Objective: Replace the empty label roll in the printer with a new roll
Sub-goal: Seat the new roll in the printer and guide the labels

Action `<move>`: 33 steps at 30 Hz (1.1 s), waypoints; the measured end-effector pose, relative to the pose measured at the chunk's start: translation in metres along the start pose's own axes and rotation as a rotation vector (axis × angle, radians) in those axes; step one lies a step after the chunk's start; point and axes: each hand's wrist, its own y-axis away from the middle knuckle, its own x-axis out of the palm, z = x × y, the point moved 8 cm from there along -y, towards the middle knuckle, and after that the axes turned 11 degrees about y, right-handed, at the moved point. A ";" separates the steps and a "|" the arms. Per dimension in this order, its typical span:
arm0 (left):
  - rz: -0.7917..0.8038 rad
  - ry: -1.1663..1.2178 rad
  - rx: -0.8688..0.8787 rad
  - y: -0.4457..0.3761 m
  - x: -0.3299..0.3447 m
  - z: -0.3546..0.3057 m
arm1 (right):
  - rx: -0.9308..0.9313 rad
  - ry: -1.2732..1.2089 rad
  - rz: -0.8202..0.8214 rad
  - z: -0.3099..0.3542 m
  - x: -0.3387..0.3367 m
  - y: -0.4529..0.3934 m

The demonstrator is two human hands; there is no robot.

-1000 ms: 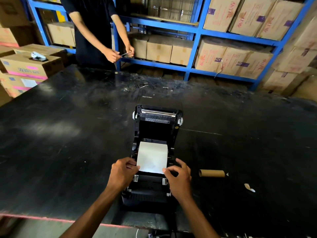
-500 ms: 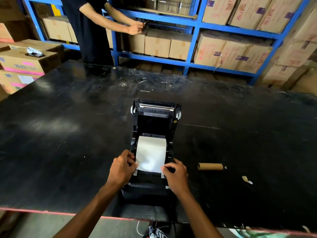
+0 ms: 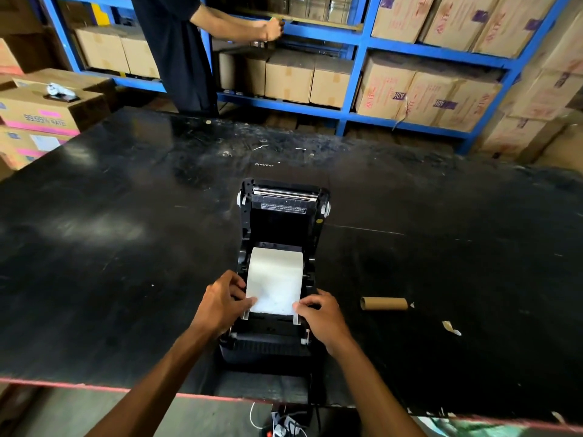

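Note:
A black label printer [image 3: 280, 216] stands open near the front of the black table [image 3: 126, 231], its lid tilted back. A new white label roll [image 3: 274, 275] sits inside, with its loose end drawn forward over the front guides. My left hand [image 3: 220, 302] pinches the paper's left front corner. At the right front corner my right hand [image 3: 321, 313] holds the paper's edge with its fingertips. The empty brown cardboard core [image 3: 384, 303] lies on the table to the right of the printer.
A scrap of paper [image 3: 451, 328] lies right of the core. A person in black [image 3: 176, 52] stands across the table and reaches into blue shelving [image 3: 356, 61] filled with cardboard boxes. More boxes [image 3: 41, 115] are stacked at the left. Cables [image 3: 284, 427] hang below the table's front edge.
My hands stay on the paper's front corners, and the loose end now lies a little further forward over the guides. The person opposite has turned and reached to the shelf.

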 end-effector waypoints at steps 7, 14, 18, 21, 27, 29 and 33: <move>0.007 -0.040 -0.016 -0.003 0.001 -0.001 | -0.002 0.157 -0.015 0.004 -0.003 -0.001; 0.054 -0.109 -0.070 -0.007 0.002 0.000 | -0.024 0.076 -0.009 -0.002 -0.001 -0.003; 0.031 -0.069 -0.045 -0.008 -0.002 -0.002 | -0.023 0.107 -0.028 -0.002 -0.001 -0.002; 0.058 -0.106 -0.029 -0.009 -0.002 -0.003 | -0.020 0.154 -0.011 0.002 -0.001 -0.004; 0.108 -0.132 -0.023 -0.013 -0.001 -0.005 | -0.033 0.106 -0.001 -0.001 0.001 -0.004; 0.087 -0.123 -0.021 -0.012 -0.002 -0.003 | -0.022 0.136 0.000 -0.001 0.000 -0.004; 0.120 -0.171 0.004 -0.013 0.001 -0.006 | -0.028 0.188 0.016 0.001 -0.002 -0.004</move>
